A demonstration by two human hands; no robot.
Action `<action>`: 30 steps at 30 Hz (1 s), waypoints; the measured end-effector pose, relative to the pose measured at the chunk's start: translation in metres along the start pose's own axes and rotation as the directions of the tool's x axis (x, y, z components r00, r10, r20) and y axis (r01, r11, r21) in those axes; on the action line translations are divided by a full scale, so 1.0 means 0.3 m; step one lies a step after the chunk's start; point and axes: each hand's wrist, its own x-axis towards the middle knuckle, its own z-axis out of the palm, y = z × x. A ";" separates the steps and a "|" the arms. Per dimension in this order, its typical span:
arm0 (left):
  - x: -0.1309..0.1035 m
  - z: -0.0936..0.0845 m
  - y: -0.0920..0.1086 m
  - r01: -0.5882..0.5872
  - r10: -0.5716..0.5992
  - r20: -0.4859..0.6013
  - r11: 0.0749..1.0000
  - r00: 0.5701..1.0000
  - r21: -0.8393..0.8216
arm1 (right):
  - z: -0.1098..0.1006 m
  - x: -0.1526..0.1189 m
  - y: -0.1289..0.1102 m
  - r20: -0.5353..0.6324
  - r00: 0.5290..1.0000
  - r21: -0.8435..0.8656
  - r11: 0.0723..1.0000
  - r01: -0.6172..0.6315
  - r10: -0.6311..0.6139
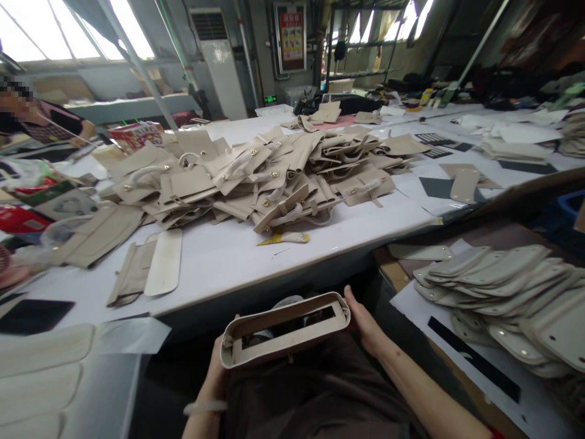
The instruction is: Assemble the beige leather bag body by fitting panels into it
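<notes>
Between my hands, over my lap, is a beige handbag body (pixel 292 338) tipped so that its long rectangular opening faces me. Its pale rim is rounded at the ends, and a small metal fitting shows below the near edge. My left hand (pixel 218 361) grips the left end, with most of its fingers hidden behind the bag. At the right end my right hand (pixel 364 320) is closed on the side, thumb along the edge. Part of a handle shows behind the far rim.
A big heap of beige bag pieces (pixel 256 164) covers the white table (pixel 219 262) ahead. Near its edge lies a yellow-tipped tube (pixel 287 238). Stacked beige flaps (pixel 498 286) lie at right, pale panels (pixel 41 366) at left. Another person's arm (pixel 85 131) shows far left.
</notes>
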 end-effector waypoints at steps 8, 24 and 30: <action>-0.117 -0.217 0.243 -0.203 0.053 0.355 0.894 0.933 0.399 | -0.031 -0.131 -0.181 0.050 0.984 -0.881 0.457 0.124 -0.172; -0.160 -0.151 0.291 -0.254 0.116 0.228 0.527 0.967 0.811 | 0.013 -0.040 -0.144 0.099 0.962 -0.987 0.099 0.127 -0.253; -0.098 -0.164 0.245 -0.180 -0.057 0.319 0.727 0.946 0.663 | 0.037 -0.053 -0.175 0.133 0.972 -0.988 0.048 0.144 -0.192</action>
